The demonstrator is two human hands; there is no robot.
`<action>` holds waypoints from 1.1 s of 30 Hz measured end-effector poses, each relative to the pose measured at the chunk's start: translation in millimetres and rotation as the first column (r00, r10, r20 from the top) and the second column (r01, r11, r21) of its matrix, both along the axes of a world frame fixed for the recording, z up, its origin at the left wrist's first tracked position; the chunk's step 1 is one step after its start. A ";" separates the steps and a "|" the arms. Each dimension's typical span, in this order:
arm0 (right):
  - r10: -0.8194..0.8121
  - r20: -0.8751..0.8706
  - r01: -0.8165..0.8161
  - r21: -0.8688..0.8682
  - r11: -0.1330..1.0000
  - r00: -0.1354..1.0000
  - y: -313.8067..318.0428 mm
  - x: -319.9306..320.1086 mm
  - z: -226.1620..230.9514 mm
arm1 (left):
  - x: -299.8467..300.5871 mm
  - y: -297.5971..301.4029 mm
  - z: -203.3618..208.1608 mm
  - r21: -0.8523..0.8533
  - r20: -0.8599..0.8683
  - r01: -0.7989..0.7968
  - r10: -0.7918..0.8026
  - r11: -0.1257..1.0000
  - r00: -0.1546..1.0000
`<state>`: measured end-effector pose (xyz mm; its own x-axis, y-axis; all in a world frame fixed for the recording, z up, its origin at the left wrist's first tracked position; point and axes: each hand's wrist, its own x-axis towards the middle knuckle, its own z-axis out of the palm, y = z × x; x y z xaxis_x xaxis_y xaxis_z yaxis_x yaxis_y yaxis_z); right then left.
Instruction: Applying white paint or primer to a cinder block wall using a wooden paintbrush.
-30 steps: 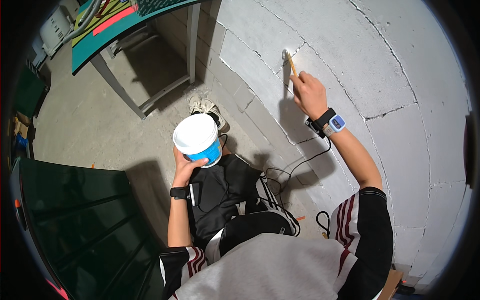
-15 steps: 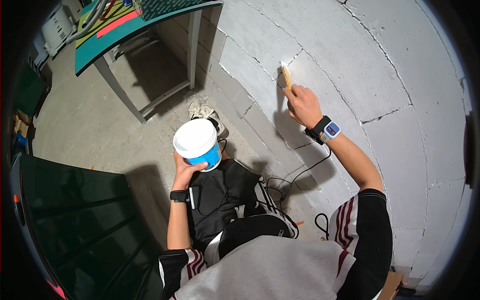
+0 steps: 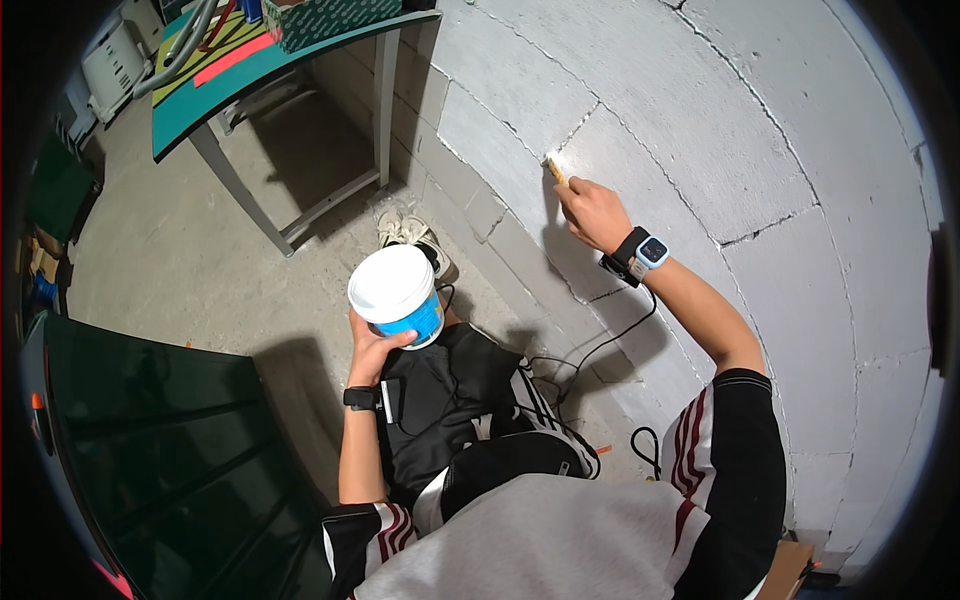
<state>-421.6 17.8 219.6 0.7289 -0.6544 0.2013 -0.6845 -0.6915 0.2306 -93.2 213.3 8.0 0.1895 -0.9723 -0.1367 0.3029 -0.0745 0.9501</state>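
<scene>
I can read no words on the white bucket (image 3: 391, 284) or its blue label (image 3: 420, 318), the green box (image 3: 332, 22) or the watch (image 3: 652, 250).

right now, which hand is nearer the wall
Right: the right hand is close by the wall, holding a brush to it; the left hand is farther off, left of it, holding a tub.
</scene>
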 end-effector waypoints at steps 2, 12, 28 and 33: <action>-0.019 0.074 0.022 -0.038 0.999 0.997 2.9 2.5 5.3 | 0.0 0.3 -2.1 0.000 0.006 0.003 -0.003 1.000 1.000; -0.256 0.159 0.234 0.145 0.961 0.953 6.4 -16.1 2.0 | -0.1 -2.1 -2.6 0.013 -0.022 0.003 -0.003 1.000 1.000; -0.157 0.266 0.138 0.088 0.986 0.951 -8.4 -5.3 -22.8 | -0.3 0.5 0.4 0.020 -0.038 0.014 -0.014 1.000 0.999; -0.135 0.380 0.168 -0.055 0.984 0.915 -8.3 -3.6 -10.7 | 1.3 0.7 -0.4 0.023 -0.043 0.003 -0.002 1.000 0.999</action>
<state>-425.3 9.5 208.9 0.4831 -0.7194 0.4991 -0.8271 -0.5619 -0.0093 -91.9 214.0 7.6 0.1803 -0.9693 -0.1672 0.3435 -0.0972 0.9341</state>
